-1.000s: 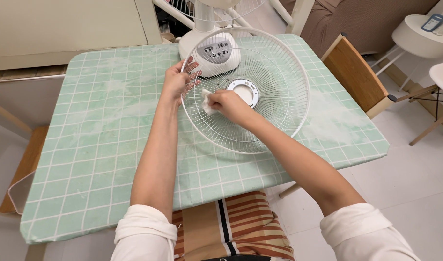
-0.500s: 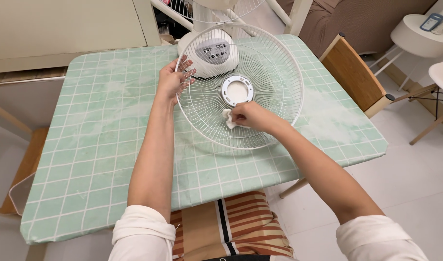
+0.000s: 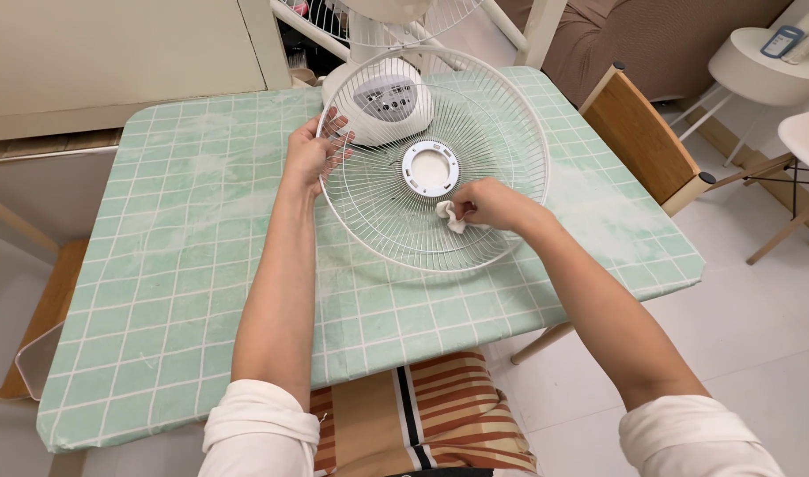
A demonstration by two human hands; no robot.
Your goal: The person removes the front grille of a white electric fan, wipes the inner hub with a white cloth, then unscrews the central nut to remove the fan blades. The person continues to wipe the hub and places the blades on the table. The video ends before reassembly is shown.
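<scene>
A round white wire fan grille (image 3: 510, 115) is tilted over a table with a green checked cloth (image 3: 166, 265). My left hand (image 3: 312, 150) grips the grille's left rim, fingers spread through the wires. My right hand (image 3: 493, 205) presses a small white wipe (image 3: 449, 216) against the wires just below and right of the grille's white centre ring (image 3: 429, 168).
A white fan base (image 3: 378, 84) with a button panel stands behind the grille at the table's far edge. A wooden chair (image 3: 643, 141) sits to the right, round white stools (image 3: 758, 62) further right. A striped cushion (image 3: 413, 415) lies under the near edge.
My right hand has slid the wipe from left of the centre ring, down under it, to its lower right. The grille shifted slightly left and up.
</scene>
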